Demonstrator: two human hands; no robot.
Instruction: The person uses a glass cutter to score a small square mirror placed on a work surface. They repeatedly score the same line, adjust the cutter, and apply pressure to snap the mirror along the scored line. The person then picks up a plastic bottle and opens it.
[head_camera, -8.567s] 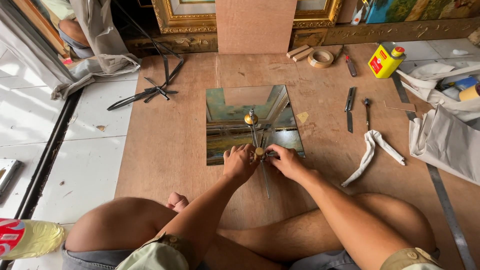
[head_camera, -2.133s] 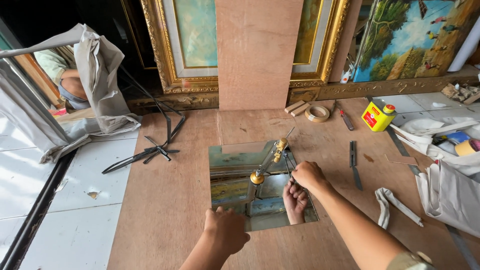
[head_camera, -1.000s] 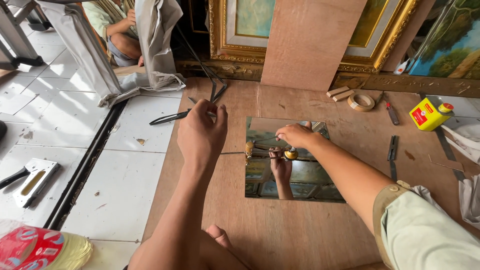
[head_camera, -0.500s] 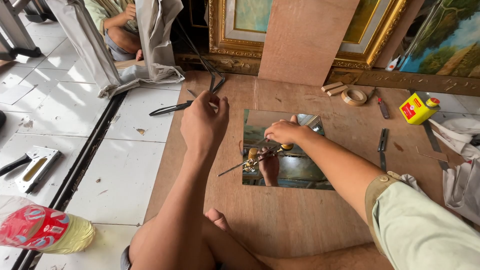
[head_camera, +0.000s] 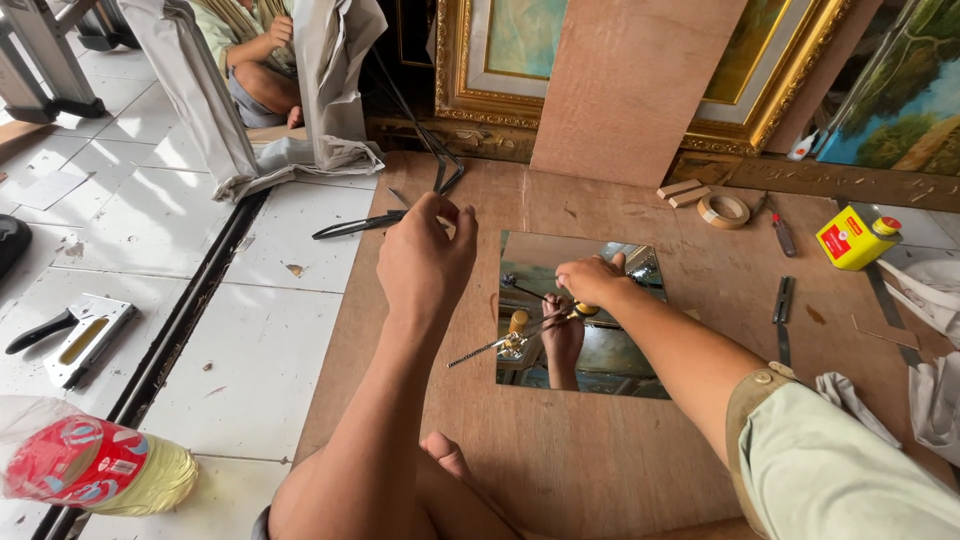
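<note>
Since half a second ago the left hand (head_camera: 425, 262) has risen slightly, fingers loosely curled, holding nothing visible. Right hand (head_camera: 590, 280) stays closed around the brass-knobbed end of a thin metal compass-style cutting tool (head_camera: 520, 335) resting on the square mirror pane (head_camera: 590, 370) lying on the brown plywood board (head_camera: 420, 400). Tool's long axis runs from the grip down-left toward the left hand. Right hand nearer.

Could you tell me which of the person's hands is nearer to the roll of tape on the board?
The right hand, resting over the mirror, lies closer to the roll of tape; the left hand is raised farther left, beyond the mirror's edge.
</note>
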